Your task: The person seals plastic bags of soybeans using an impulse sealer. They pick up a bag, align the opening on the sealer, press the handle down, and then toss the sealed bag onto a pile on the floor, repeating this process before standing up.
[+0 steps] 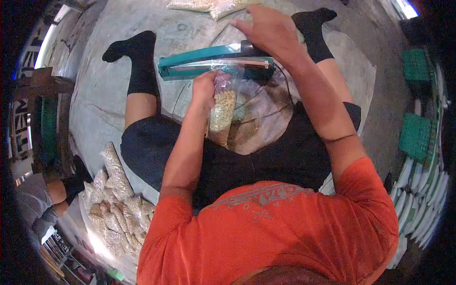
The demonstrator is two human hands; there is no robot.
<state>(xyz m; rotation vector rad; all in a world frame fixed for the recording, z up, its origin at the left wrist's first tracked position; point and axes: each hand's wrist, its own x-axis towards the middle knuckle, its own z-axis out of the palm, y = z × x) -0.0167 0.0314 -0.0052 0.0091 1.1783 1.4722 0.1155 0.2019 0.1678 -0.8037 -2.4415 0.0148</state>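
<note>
Our left hand [205, 88] has a closed grip on the bag [222, 113], its top at the sealer [176, 71]; our right hand [271, 34] spreads loosely by the handle [248, 48], contact unclear.

A pale, wrinkled sheet [95, 102] spreads over the floor [387, 90]. Directly on it rest a teal sealer [183, 72], the person's outstretched legs [142, 76] and, beyond, filled bags [225, 7]. A bag heap [116, 209] lies left, apparently on the same sheet, though glare obscures its edge.
</note>
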